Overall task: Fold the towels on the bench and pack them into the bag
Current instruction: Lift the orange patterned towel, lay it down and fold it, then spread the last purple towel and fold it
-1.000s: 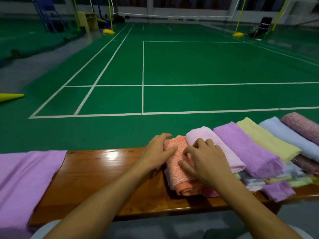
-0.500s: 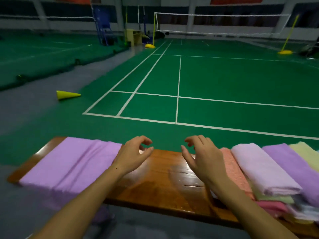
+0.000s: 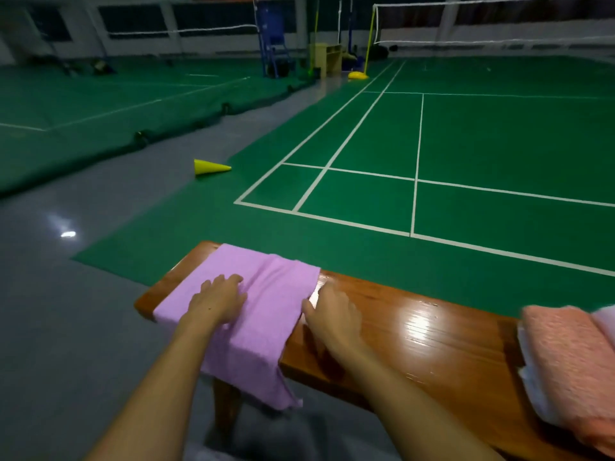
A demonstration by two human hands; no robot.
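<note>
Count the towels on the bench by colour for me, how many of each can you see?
Flat purple terry towel, spread over the bench's left end: 1
Folded orange-pink knitted towel, at the right edge: 1
Pale pink folded towel, only a sliver at the frame edge: 1
White cloth under the orange-pink one, kind unclear: 1
Total: 4, though more may lie out of view.

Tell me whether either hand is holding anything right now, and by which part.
The left hand rests flat on the purple towel. The right hand touches the towel's right edge; whether it pinches it cannot be told.
</note>
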